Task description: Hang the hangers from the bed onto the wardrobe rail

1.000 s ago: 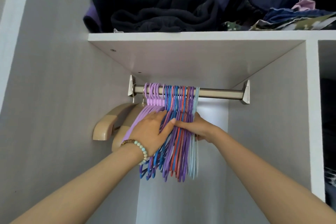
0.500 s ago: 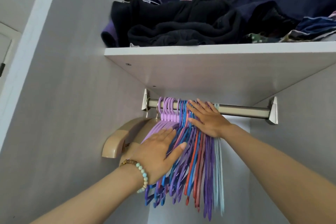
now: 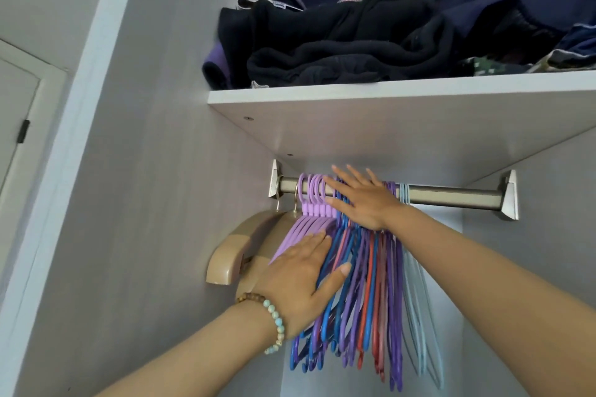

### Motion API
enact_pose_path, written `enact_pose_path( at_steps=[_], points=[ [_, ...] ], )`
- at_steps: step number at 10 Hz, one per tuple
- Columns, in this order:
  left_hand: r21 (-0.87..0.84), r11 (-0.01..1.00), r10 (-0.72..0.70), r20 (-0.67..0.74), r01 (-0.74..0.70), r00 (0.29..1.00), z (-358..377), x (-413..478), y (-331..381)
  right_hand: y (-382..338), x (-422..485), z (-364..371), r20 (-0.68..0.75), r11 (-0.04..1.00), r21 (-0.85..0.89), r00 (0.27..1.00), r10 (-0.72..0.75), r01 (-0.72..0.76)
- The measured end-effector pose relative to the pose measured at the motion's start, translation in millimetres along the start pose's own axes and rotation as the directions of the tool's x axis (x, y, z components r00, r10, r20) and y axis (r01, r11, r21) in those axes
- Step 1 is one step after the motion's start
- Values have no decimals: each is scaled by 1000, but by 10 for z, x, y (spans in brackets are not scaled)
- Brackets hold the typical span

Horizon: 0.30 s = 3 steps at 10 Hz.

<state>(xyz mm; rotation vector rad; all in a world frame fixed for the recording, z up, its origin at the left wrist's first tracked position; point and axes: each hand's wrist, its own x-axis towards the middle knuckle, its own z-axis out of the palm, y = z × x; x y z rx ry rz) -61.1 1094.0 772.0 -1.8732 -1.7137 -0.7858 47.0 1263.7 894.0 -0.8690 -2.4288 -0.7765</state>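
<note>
A bunch of thin plastic hangers (image 3: 371, 293) in purple, blue, red and pale blue hangs from the metal wardrobe rail (image 3: 451, 195). My right hand (image 3: 364, 200) lies flat with spread fingers over the hooks at the rail. My left hand (image 3: 300, 280), with a bead bracelet at the wrist, presses flat against the left side of the bunch, lower down. Two tan wooden hangers (image 3: 238, 245) hang at the rail's left end, partly behind my left hand. The bed is out of view.
A white shelf (image 3: 354, 97) just above the rail carries a pile of dark folded clothes (image 3: 371, 26). The wardrobe's grey side wall (image 3: 161, 203) stands close on the left. The rail's right half is bare up to its bracket (image 3: 509, 195).
My right hand rose from the middle of the bunch to the hooks at the rail and opened flat. The left hand slid lower on the hangers. The view tilted upward.
</note>
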Motion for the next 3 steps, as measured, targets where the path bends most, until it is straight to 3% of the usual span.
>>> enact_pose_path(
  at_steps=[1, 2, 3],
  points=[
    [-7, 1000, 7, 9, -7, 1000, -28, -28, 0, 195, -248, 79, -19, 994, -3, 994, 111, -111],
    [-32, 999, 3, 16, -2, 1000, -59, -23, -2, 234, -291, 46, 52, 986, 11, 985, 167, -168],
    [-59, 998, 4, 5, -3, 1000, -100, -76, -42, 77, -314, -28, -1, 972, 155, 984, 178, -175]
  ],
)
